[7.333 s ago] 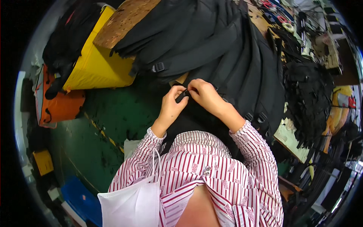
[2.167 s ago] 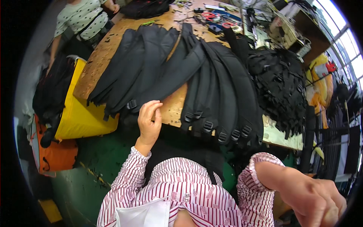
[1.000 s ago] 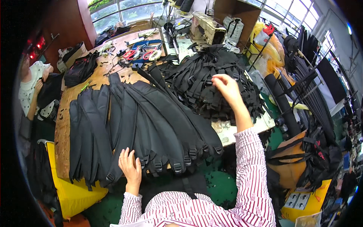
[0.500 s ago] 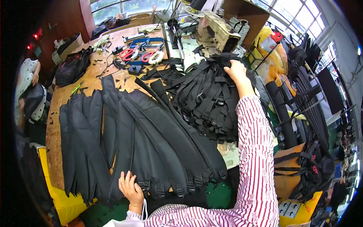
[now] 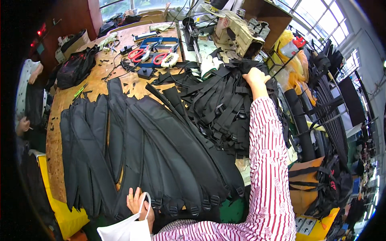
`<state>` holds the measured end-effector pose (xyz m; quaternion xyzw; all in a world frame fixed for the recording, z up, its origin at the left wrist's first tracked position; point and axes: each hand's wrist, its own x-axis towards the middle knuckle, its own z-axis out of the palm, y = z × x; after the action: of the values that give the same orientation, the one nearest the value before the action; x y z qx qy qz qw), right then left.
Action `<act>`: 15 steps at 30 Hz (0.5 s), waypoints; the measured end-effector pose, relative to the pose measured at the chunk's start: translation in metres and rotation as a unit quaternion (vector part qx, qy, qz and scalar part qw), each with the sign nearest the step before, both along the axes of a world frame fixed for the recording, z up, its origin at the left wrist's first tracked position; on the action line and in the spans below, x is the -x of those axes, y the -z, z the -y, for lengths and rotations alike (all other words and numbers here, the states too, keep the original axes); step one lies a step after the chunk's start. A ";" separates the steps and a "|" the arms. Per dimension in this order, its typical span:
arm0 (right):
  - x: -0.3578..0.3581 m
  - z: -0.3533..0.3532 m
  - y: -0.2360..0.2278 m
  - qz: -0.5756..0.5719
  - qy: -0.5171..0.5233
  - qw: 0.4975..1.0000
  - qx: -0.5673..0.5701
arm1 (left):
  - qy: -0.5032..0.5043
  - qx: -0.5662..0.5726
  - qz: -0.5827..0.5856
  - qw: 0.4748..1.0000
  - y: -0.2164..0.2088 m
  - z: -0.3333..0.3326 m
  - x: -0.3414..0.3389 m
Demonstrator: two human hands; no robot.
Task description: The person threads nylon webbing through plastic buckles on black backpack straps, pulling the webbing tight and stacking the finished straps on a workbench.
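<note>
Padded black shoulder straps point(image 5: 161, 136) lie fanned over the near part of the table, with small buckles point(image 5: 195, 210) at their lower ends. My left hand point(image 5: 138, 203) rests on those lower ends, fingers laid loosely over the fabric. A white cloth piece with a loop point(image 5: 126, 228), like a face mask, hangs in front of its wrist. At the right, my right hand point(image 5: 256, 79) is closed on the top of a tangled heap of black webbing straps point(image 5: 219, 106) with buckles among them. Its fingertips are buried in the webbing.
Beyond the straps sit a blue tray point(image 5: 161, 43), red-handled scissors point(image 5: 138, 54) and a small black box point(image 5: 145, 72). A sewing machine point(image 5: 239, 32) stands at the far right. Green snips point(image 5: 79, 92) lie at left. Another person's hand point(image 5: 24, 125) shows at the left edge.
My right hand has shifted slightly right, and the webbing heap now spreads out past my right forearm. My left hand stays at the strap ends, while the white looped piece has swung into view.
</note>
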<state>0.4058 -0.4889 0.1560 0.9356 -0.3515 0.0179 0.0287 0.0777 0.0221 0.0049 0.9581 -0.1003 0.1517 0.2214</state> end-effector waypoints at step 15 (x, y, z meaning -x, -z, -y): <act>0.027 0.064 -0.003 0.426 -0.087 0.846 -0.308 | -0.005 -0.013 0.031 0.999 0.007 -0.004 0.000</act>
<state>0.3791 -0.5529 0.1592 0.8235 -0.2341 0.3081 -0.4148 0.0774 0.0265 -0.0019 0.9563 -0.1038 0.1808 0.2049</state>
